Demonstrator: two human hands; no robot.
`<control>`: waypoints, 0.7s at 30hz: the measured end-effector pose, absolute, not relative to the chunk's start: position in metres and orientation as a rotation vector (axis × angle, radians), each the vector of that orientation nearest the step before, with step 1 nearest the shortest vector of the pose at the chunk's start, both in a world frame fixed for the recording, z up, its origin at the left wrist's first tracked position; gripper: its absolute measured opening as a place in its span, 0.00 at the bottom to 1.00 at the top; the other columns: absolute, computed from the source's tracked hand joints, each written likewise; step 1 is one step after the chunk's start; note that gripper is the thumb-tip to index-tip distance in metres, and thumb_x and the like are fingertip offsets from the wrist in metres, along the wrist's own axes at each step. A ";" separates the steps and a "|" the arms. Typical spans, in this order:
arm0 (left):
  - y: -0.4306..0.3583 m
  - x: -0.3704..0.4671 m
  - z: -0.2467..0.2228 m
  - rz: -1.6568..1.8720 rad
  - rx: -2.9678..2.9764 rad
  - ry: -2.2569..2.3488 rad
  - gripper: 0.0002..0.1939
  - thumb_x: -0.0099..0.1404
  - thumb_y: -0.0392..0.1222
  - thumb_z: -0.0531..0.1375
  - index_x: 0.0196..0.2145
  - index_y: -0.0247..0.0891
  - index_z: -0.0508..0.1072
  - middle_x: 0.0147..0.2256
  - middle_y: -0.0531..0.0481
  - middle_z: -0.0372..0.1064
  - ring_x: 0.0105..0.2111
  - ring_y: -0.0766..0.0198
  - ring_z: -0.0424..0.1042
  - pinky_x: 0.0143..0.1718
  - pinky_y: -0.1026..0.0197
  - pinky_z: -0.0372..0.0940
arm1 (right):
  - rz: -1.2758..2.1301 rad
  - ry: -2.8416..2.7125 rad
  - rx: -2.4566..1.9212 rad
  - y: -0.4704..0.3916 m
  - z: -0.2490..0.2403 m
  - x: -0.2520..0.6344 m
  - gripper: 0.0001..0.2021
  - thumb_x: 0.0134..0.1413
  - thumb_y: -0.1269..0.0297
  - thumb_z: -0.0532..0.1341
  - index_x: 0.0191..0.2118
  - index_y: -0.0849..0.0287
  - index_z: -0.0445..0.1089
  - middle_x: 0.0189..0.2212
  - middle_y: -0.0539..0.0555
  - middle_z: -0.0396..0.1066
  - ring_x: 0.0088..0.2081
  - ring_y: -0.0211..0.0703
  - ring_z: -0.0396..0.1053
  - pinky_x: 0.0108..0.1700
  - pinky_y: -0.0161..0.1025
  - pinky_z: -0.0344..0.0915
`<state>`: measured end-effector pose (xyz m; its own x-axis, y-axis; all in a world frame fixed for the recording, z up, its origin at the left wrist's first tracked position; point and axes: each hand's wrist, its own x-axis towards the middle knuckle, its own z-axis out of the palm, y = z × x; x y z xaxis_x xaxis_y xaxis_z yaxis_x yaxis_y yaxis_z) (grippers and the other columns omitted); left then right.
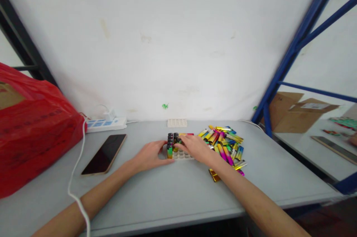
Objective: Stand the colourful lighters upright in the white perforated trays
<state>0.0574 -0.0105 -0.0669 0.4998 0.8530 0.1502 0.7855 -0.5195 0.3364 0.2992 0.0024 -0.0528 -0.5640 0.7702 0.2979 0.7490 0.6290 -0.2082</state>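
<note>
White cable (pixel 69 187) crosses your left forearm (pixel 108 188). Left hand (pixel 150 154), thumb and fingers apart, could brace the tray (pixel 183 155); can't tell right hand's (pixel 197 148) grip. Best keep lighters (pixel 170 151) upright.

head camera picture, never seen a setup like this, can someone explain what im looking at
No machine here: a person's two bare hands, seen from a head-worn camera looking forward and down. The left hand is at the left end of a pale pocketed tray. The right hand is over the tray; whether it grips anything is hidden. Upright pieces, probably lighters, stand in the tray. A colourful pile lies to the right and a phone to the left, on the grey table.
</note>
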 end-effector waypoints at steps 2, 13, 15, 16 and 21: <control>-0.011 0.057 -0.067 0.439 2.524 1.396 0.27 0.61 0.67 0.64 0.43 0.39 0.75 0.38 0.47 0.77 0.35 0.53 0.75 0.36 0.58 0.63 | 0.030 -2.539 -1.253 0.001 -0.048 0.297 0.18 0.74 0.48 0.55 0.48 0.58 0.73 0.42 0.62 0.80 0.41 0.50 0.78 0.40 0.38 0.65; -0.012 0.058 -0.063 0.491 2.465 1.386 0.26 0.59 0.67 0.65 0.41 0.41 0.75 0.36 0.48 0.77 0.34 0.54 0.74 0.35 0.58 0.64 | -0.020 -2.522 -1.167 0.000 -0.040 0.302 0.23 0.71 0.42 0.56 0.38 0.57 0.74 0.35 0.57 0.79 0.35 0.46 0.75 0.37 0.38 0.63; -0.013 0.059 -0.061 0.486 2.446 1.391 0.27 0.58 0.67 0.65 0.41 0.41 0.76 0.36 0.48 0.77 0.34 0.53 0.74 0.35 0.58 0.64 | 0.015 -2.481 -1.113 0.007 -0.039 0.318 0.20 0.75 0.48 0.54 0.39 0.56 0.75 0.35 0.55 0.78 0.37 0.44 0.75 0.41 0.38 0.65; -0.013 0.059 -0.060 0.476 2.443 1.399 0.27 0.58 0.68 0.65 0.41 0.40 0.76 0.36 0.47 0.77 0.34 0.53 0.74 0.35 0.58 0.64 | 0.008 -2.445 -1.115 0.012 -0.040 0.329 0.19 0.77 0.53 0.52 0.41 0.57 0.75 0.37 0.56 0.78 0.40 0.45 0.75 0.45 0.39 0.66; -0.013 0.058 -0.060 0.434 2.452 1.400 0.29 0.59 0.70 0.63 0.41 0.40 0.75 0.37 0.46 0.77 0.36 0.52 0.75 0.37 0.57 0.64 | -0.087 -2.300 -1.279 0.046 -0.059 0.385 0.21 0.68 0.75 0.54 0.62 0.62 0.70 0.67 0.68 0.64 0.66 0.53 0.65 0.67 0.53 0.62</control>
<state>0.0580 -0.0126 -0.0598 0.4837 0.8672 0.1181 0.7818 -0.4888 0.3873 0.3855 0.0464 -0.0587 -0.4314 0.7787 0.4555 0.8109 0.5560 -0.1825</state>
